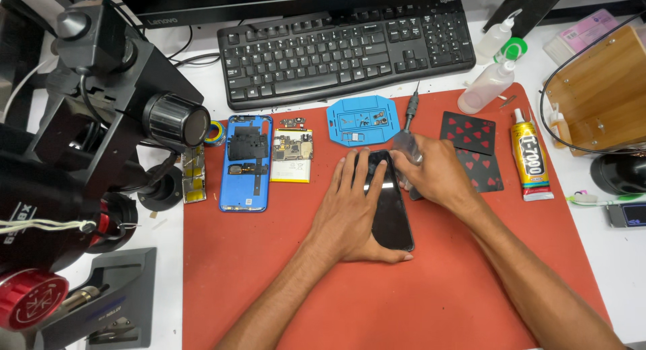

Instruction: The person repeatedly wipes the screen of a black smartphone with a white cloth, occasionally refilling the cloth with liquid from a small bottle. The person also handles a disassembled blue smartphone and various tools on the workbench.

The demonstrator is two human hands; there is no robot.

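**Inspector A:** Grip status, please.

**Inspector B:** The right hand (434, 175) is closed around a screwdriver (408, 131) with a clear handle, held at the far right corner of the black phone (390, 202). The left hand (350, 212) lies flat, fingers spread, pressing on the phone's left side; it grasps nothing.

**Inspector A:** Location of the phone?

**Inspector B:** Face up on the red work mat (269, 283), about centre, long axis running near to far.

**Inspector A:** Items adjacent?

**Inspector B:** Just far of the phone, a blue parts tray (363, 120) holding small components. Right of the hand, dark playing cards (474, 148) with red hearts, then a yellow glue tube (530, 158). Left of the phone, a circuit board with battery (292, 155) and a blue phone back housing (246, 163).

**Inspector A:** Perimeter?

**Inspector B:** A black keyboard (346, 47) on the far side, two squeeze bottles (494, 71) far right, a wooden box (599, 94) at the right edge, a microscope (87, 121) at the left.
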